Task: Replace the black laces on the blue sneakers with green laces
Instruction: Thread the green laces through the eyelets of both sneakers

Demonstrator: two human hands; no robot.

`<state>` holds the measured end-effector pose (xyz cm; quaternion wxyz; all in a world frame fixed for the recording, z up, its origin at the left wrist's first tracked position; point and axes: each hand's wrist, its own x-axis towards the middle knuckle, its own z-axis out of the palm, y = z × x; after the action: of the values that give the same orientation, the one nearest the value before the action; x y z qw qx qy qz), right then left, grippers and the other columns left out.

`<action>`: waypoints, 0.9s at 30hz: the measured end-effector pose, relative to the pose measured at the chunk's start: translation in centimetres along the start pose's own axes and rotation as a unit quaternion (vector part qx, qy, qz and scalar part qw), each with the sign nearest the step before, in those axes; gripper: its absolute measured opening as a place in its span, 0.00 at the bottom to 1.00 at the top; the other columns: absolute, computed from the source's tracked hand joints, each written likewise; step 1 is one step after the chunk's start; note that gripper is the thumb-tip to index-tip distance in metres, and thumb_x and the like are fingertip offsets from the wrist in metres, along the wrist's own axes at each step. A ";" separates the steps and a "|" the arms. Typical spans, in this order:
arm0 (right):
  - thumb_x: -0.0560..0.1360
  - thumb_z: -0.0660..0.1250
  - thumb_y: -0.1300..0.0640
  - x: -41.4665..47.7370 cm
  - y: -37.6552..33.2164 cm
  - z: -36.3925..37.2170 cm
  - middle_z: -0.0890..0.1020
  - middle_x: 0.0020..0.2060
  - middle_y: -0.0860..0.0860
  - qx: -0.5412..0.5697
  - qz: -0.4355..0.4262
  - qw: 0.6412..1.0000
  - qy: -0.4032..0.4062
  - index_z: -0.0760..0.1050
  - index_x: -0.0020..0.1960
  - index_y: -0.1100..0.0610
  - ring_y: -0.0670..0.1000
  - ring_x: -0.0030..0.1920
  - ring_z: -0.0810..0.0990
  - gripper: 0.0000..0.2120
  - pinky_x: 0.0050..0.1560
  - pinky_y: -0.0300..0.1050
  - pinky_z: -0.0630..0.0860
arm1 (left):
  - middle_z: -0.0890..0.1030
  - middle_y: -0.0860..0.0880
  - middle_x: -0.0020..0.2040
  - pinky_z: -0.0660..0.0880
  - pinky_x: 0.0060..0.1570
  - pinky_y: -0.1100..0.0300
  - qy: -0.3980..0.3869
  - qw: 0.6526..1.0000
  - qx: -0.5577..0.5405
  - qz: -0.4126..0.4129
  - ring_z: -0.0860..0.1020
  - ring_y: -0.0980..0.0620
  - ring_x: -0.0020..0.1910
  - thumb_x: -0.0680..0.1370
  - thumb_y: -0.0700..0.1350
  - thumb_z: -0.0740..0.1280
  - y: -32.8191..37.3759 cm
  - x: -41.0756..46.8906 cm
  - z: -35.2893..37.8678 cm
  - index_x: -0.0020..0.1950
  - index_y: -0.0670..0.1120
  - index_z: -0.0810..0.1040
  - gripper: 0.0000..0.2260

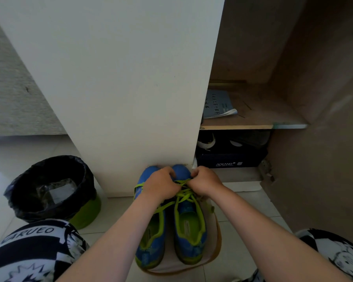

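Two blue sneakers (189,241) lie side by side, long axes running away from the person, rounded toes against the smooth white panel (130,98), heels nearest. The left hand (161,184) and right hand (207,183), fingers curled, each pinch the flat green lace (183,195) over the right shoe's forefoot; just behind the grip the lace criss-crosses the blue upper. Well left of the grip stands a round bin (51,190) with a glossy black liner

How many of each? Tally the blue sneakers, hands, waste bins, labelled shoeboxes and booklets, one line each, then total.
Blue sneakers: 2
Hands: 2
Waste bin: 1
Shoebox: 1
Booklet: 1
Total: 7
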<state>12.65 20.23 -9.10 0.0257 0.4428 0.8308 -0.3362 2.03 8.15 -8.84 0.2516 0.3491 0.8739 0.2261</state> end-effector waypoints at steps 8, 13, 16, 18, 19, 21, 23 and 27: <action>0.71 0.67 0.58 -0.2 0.8 -0.2 0.79 0.53 0.51 0.048 -0.013 0.999 0.002 0.75 0.54 0.50 0.52 0.50 0.78 0.11 0.45 0.43 0.74 | 0.80 0.54 0.49 0.79 0.51 0.52 -0.024 0.999 -0.031 0.009 0.78 0.52 0.47 0.73 0.51 0.69 -0.4 -0.2 -0.3 0.50 0.57 0.74 0.07; 0.74 0.69 0.52 -1.1 1.6 -0.7 0.78 0.59 0.51 0.068 -0.050 0.996 -0.038 0.74 0.64 0.51 0.51 0.55 0.78 0.19 0.48 0.42 0.72 | 0.78 0.52 0.62 0.66 0.64 0.50 -0.041 0.996 0.059 0.051 0.75 0.47 0.61 0.73 0.59 0.63 -0.2 -2.0 -0.6 0.66 0.56 0.71 0.22; 0.70 0.69 0.47 -2.1 1.9 -1.0 0.68 0.72 0.53 0.055 -0.067 0.989 -0.122 0.63 0.77 0.50 0.52 0.68 0.72 0.37 0.63 0.45 0.71 | 0.73 0.48 0.67 0.60 0.61 0.50 -0.100 0.988 0.106 0.059 0.70 0.43 0.65 0.72 0.60 0.61 0.6 -3.8 -1.2 0.74 0.53 0.62 0.32; 0.61 0.71 0.41 -3.1 2.2 -1.3 0.61 0.76 0.52 0.003 -0.080 0.984 -0.159 0.51 0.81 0.48 0.54 0.72 0.68 0.53 0.68 0.49 0.70 | 0.71 0.47 0.70 0.60 0.65 0.51 -0.114 0.984 0.123 0.066 0.67 0.43 0.69 0.73 0.58 0.66 0.8 -4.6 -1.2 0.79 0.51 0.54 0.38; 0.59 0.72 0.40 -3.7 2.2 -1.3 0.58 0.77 0.51 -0.025 -0.088 0.982 -0.163 0.45 0.81 0.47 0.55 0.73 0.67 0.58 0.68 0.50 0.70 | 0.71 0.47 0.70 0.58 0.69 0.52 -0.101 0.983 0.137 0.074 0.66 0.44 0.71 0.73 0.57 0.67 0.8 -5.0 -0.9 0.80 0.49 0.51 0.41; 0.63 0.74 0.44 -4.8 2.4 -1.1 0.57 0.78 0.51 -0.050 -0.113 0.985 -0.124 0.41 0.81 0.44 0.56 0.73 0.67 0.57 0.67 0.51 0.72 | 0.74 0.48 0.69 0.57 0.72 0.53 -0.060 0.985 0.140 0.084 0.68 0.46 0.70 0.72 0.54 0.69 0.7 -5.4 -0.3 0.80 0.47 0.49 0.43; 0.69 0.72 0.51 -5.6 2.4 -1.0 0.60 0.78 0.54 -0.033 -0.119 0.990 -0.075 0.40 0.81 0.46 0.56 0.73 0.68 0.53 0.66 0.49 0.71 | 0.76 0.48 0.66 0.60 0.70 0.54 -0.036 0.990 0.108 0.081 0.71 0.46 0.67 0.73 0.50 0.68 0.4 -5.5 0.0 0.79 0.46 0.52 0.39; 0.74 0.67 0.59 -5.9 3.0 -1.2 0.69 0.73 0.58 0.014 -0.061 0.995 -0.084 0.37 0.81 0.49 0.58 0.66 0.75 0.49 0.56 0.48 0.76 | 0.78 0.46 0.65 0.63 0.71 0.54 0.002 0.996 0.059 0.074 0.73 0.46 0.66 0.72 0.42 0.66 -0.4 -5.7 0.6 0.71 0.46 0.65 0.27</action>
<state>18.80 17.84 -7.81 0.0685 0.3622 0.8462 -0.3849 5.81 3.85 -7.98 0.2117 0.4264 0.8581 0.1926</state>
